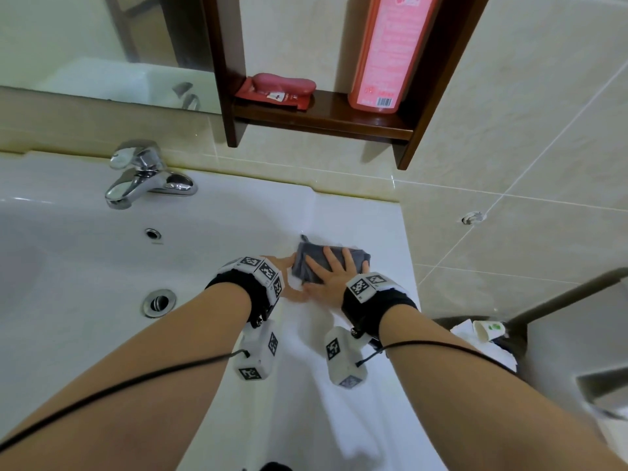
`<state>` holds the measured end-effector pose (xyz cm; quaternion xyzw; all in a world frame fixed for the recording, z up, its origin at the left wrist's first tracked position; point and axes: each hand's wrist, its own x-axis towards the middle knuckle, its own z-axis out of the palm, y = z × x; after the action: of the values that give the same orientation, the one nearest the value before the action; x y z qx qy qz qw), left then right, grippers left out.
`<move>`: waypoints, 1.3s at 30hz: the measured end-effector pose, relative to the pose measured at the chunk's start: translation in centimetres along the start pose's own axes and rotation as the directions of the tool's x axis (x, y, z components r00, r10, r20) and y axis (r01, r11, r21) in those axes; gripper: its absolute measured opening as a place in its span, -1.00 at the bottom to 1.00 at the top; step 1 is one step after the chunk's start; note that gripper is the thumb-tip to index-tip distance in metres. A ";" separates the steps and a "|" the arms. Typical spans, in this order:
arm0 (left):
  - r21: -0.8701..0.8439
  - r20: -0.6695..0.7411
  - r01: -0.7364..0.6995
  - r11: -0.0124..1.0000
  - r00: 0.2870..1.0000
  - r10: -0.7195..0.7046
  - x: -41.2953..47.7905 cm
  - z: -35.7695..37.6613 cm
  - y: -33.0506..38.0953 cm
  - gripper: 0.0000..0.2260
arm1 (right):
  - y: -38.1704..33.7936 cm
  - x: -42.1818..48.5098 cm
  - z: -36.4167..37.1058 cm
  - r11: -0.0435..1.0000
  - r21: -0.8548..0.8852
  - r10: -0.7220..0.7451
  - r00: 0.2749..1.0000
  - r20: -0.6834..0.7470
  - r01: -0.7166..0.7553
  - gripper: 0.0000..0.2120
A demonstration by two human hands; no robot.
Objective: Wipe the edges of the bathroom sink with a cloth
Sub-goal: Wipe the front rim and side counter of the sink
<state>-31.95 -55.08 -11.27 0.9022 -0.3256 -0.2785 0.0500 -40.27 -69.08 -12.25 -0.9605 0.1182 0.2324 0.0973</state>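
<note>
A folded grey cloth (pixel 307 263) lies on the flat right edge of the white bathroom sink (pixel 360 226). My right hand (pixel 331 273) lies flat on top of the cloth with the fingers spread, pressing it onto the rim. My left hand (pixel 289 266) is just left of it, its fingertips touching the cloth's left side; most of that hand is hidden behind the wrist band. Both wrists wear black bands with white marker blocks.
A chrome tap (pixel 146 175) stands at the sink's back rim, with the overflow hole (pixel 153 233) and drain (pixel 159 302) in the basin. A dark wooden shelf (pixel 323 120) above holds a pink soap bar and a pink bottle. A bin (pixel 489 338) stands at the lower right.
</note>
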 end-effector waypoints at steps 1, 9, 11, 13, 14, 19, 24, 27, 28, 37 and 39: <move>-0.008 0.035 0.006 1.000 0.999 -0.006 -0.1 0.0 -0.2 -0.12 | 0.1 0.0 -0.1 1.000 -0.004 -0.009 1.000 0.004 0.009 -0.43; 0.047 0.146 0.129 0.991 0.980 -0.134 -0.4 0.9 -0.7 0.08 | 6.5 -1.2 -0.8 0.978 0.037 0.203 0.978 0.047 -0.205 -0.37; 0.036 0.144 0.134 0.990 0.980 -0.138 -0.4 1.0 -0.6 0.08 | 7.1 -1.3 -0.8 0.967 0.046 0.249 0.968 0.038 -0.251 -0.36; 0.031 0.129 0.133 0.991 0.982 -0.136 -0.4 1.1 -0.4 0.07 | 6.3 -1.2 -0.7 0.965 0.048 0.255 0.966 0.033 -0.256 -0.35; 0.033 0.119 0.131 0.991 0.984 -0.134 -0.4 1.1 -0.3 0.07 | 5.6 -1.2 -0.7 0.971 0.042 0.235 0.971 0.039 -0.237 -0.36; 0.039 0.095 0.107 0.993 0.989 -0.111 -0.4 1.1 0.0 0.07 | 1.0 -1.2 0.7 0.998 0.027 0.055 0.998 0.013 -0.056 -0.40; 0.064 0.089 0.118 0.991 0.988 -0.124 -0.7 1.1 0.4 0.00 | 2.4 -1.3 1.0 0.997 0.047 0.054 0.999 -0.002 -0.054 -0.40; 0.076 0.083 0.126 0.989 0.988 -0.132 -1.3 1.2 0.6 -0.06 | 6.0 -1.7 0.7 0.984 0.045 0.171 0.985 0.025 -0.172 -0.36; 0.076 0.089 0.126 0.989 0.987 -0.133 -1.5 1.1 0.8 -0.07 | 7.0 -2.0 0.7 0.976 0.040 0.214 0.977 0.023 -0.215 -0.35; 0.054 0.084 0.138 0.989 0.986 -0.142 -1.6 1.2 0.9 -0.08 | 2.7 -2.8 0.5 0.989 0.047 0.140 0.988 0.059 -0.143 -0.37; 0.024 0.050 0.126 0.992 0.991 -0.127 -1.8 1.5 0.8 -0.08 | 0.6 -3.0 1.0 0.997 0.038 0.073 0.996 0.044 -0.074 -0.38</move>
<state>-34.30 -54.47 -11.51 0.9139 -0.2719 -0.3009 0.0143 -43.44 -68.87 -11.83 -0.9483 0.1558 0.2537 0.1100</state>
